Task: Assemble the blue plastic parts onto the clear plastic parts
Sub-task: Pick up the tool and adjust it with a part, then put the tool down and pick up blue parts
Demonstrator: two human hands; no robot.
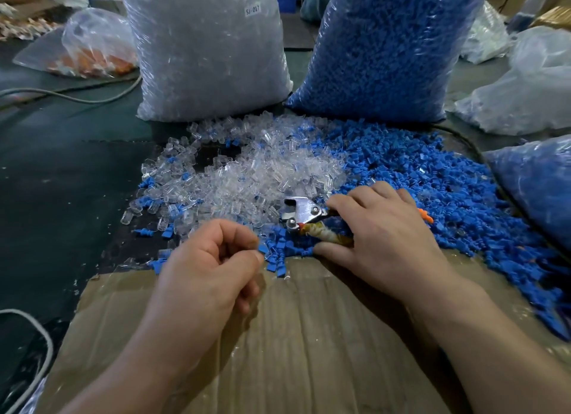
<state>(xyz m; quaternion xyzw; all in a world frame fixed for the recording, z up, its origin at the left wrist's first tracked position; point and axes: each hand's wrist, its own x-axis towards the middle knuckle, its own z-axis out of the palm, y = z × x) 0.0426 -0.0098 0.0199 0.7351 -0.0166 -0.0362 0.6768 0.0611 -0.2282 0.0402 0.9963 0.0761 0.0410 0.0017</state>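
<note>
A heap of clear plastic parts (247, 172) lies on the dark table, with a heap of blue plastic parts (432, 178) to its right. My left hand (213, 265) hovers near the front of the heaps with its fingers curled and thumb against the fingertips; whether a small part sits between them is blurred. My right hand (380, 228) lies over a metal plier-like tool (301, 212) with a cloth-wrapped handle, fingers and thumb around the handle.
A big bag of clear parts (210, 48) and a big bag of blue parts (386, 48) stand behind the heaps. Another blue bag (537, 184) lies right. Flattened cardboard (309, 336) covers the near table. A white cord (37, 345) runs at the left.
</note>
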